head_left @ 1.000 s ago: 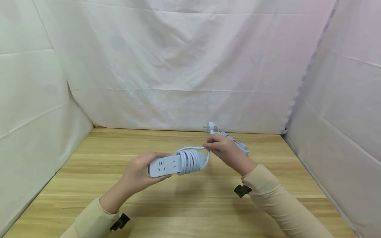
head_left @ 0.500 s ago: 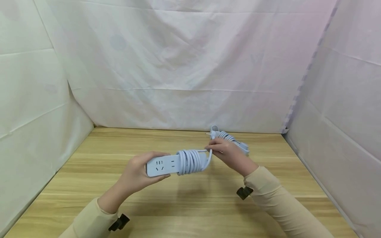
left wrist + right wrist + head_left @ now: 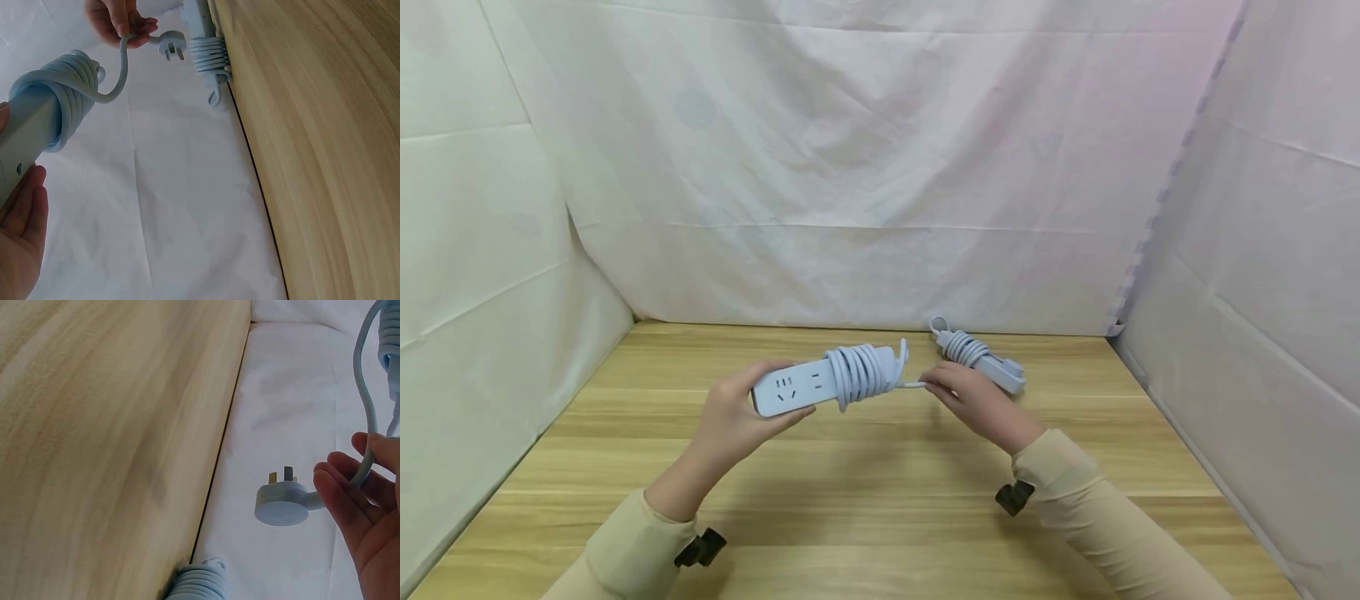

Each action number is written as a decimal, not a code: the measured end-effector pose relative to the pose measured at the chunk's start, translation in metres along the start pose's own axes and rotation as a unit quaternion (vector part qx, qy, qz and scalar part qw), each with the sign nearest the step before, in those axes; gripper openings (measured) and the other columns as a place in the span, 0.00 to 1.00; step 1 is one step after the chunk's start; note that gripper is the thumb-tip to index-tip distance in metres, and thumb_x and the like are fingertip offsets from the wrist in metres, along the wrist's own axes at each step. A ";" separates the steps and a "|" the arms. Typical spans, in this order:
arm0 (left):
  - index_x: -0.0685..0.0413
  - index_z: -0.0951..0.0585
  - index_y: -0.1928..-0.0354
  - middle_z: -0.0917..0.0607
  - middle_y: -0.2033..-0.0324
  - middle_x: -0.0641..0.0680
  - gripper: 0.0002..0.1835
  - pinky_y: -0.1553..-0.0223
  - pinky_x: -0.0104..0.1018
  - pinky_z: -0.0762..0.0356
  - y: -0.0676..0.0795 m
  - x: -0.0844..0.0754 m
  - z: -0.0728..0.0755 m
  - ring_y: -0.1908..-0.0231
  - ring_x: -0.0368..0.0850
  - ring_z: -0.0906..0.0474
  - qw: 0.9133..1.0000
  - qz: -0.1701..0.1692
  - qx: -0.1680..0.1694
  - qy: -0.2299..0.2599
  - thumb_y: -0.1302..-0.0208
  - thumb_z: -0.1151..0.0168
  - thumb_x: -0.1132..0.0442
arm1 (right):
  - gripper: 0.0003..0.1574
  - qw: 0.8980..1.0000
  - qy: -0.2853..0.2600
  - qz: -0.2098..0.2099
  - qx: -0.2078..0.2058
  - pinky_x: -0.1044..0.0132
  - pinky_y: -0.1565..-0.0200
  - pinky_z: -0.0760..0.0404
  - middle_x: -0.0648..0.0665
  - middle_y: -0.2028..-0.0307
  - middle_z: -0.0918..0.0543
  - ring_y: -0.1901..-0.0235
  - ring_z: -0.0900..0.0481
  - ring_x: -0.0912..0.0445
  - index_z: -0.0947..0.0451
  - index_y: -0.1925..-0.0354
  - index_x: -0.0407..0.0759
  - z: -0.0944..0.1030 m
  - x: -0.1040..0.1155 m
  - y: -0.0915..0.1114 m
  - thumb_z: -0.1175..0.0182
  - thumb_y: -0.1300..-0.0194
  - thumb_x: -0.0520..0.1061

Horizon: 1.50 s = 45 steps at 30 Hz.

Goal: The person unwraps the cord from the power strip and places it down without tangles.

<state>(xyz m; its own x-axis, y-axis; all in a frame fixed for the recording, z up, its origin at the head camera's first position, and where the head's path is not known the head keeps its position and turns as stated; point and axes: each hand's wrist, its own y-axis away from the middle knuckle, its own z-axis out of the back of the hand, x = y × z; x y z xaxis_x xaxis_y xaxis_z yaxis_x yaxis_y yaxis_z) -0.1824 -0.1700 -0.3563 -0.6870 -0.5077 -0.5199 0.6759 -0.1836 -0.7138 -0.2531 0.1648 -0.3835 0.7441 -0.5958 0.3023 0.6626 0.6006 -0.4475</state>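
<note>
My left hand (image 3: 730, 421) grips one end of a pale power strip (image 3: 801, 387), thumb on one long side and fingers on the other. It is held above the table, its far end raised. White cord (image 3: 859, 372) is wound in several turns around the far half. From there a loose length runs to my right hand (image 3: 976, 402), which pinches it between thumb and fingers. Past those fingers hangs the three-pin plug (image 3: 281, 503), pins bare, which the right hand hides in the head view. The left wrist view also shows the plug (image 3: 172, 44) beside the right hand.
A second power strip (image 3: 1000, 372), its cord wrapped round it, lies at the back of the wood-grain table (image 3: 850, 508), just beyond my right hand. White cloth (image 3: 820, 167) hangs behind the table and along both sides.
The held strip has shifted left and upward, and its far end has tilted up. My right hand has drawn the cord lower; the plug, earlier visible above it, is now behind the hand.
</note>
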 end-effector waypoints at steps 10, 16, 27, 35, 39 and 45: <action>0.58 0.18 0.52 0.14 0.64 0.53 0.29 0.72 0.34 0.26 0.000 0.005 0.002 0.70 0.42 0.23 0.997 0.064 -0.008 -0.045 0.61 0.18 0.63 | 0.07 0.996 -0.025 -0.079 0.042 0.62 0.65 0.24 0.49 0.66 0.20 0.70 0.26 0.62 0.22 0.55 0.41 -0.001 0.003 0.006 0.46 0.27 0.40; 0.58 0.18 0.52 0.15 0.65 0.52 0.29 0.72 0.34 0.27 -0.002 0.005 0.000 0.70 0.42 0.23 0.996 0.067 -0.016 -0.051 0.60 0.18 0.63 | 0.09 0.993 -0.032 -0.099 0.049 0.63 0.65 0.24 0.53 0.65 0.22 0.68 0.27 0.62 0.23 0.52 0.40 -0.003 0.002 0.007 0.44 0.28 0.40; 0.57 0.18 0.52 0.14 0.63 0.52 0.29 0.71 0.32 0.29 -0.008 0.000 -0.006 0.69 0.42 0.24 0.996 0.065 -0.052 -0.033 0.61 0.18 0.66 | 0.17 0.995 -0.031 -0.080 0.049 0.60 0.59 0.21 0.43 0.54 0.19 0.62 0.21 0.57 0.25 0.45 0.37 -0.003 0.003 0.008 0.42 0.31 0.38; 0.57 0.18 0.52 0.15 0.64 0.52 0.30 0.70 0.31 0.30 -0.014 -0.003 -0.006 0.69 0.42 0.24 0.995 0.072 -0.064 -0.030 0.62 0.17 0.64 | 0.23 0.998 0.000 -0.054 0.016 0.56 0.51 0.23 0.43 0.48 0.21 0.52 0.22 0.51 0.27 0.42 0.38 0.007 0.019 0.002 0.37 0.33 0.43; 0.58 0.18 0.52 0.15 0.64 0.52 0.30 0.70 0.30 0.30 -0.016 -0.006 -0.008 0.69 0.42 0.24 0.995 0.065 -0.065 -0.025 0.62 0.17 0.65 | 0.31 0.999 0.001 -0.032 -0.014 0.53 0.48 0.25 0.41 0.44 0.24 0.47 0.25 0.49 0.32 0.37 0.37 0.014 0.033 -0.004 0.35 0.34 0.46; 0.57 0.17 0.53 0.15 0.63 0.52 0.29 0.68 0.29 0.31 -0.021 -0.010 -0.011 0.68 0.41 0.24 0.996 0.045 -0.071 -0.015 0.62 0.17 0.66 | 0.48 0.998 -0.032 -0.012 -0.052 0.50 0.42 0.30 0.40 0.37 0.32 0.40 0.32 0.45 0.45 0.29 0.42 0.021 0.051 -0.014 0.31 0.38 0.50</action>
<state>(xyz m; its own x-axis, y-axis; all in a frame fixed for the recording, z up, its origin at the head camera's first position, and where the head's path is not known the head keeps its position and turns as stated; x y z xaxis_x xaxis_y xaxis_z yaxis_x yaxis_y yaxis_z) -0.1927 -0.1522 -0.3417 -0.6156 -0.5423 -0.5718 0.6883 -0.0165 -0.7253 -0.2221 0.1372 -0.3440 0.7339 -0.5728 0.3651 0.6707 0.5263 -0.5226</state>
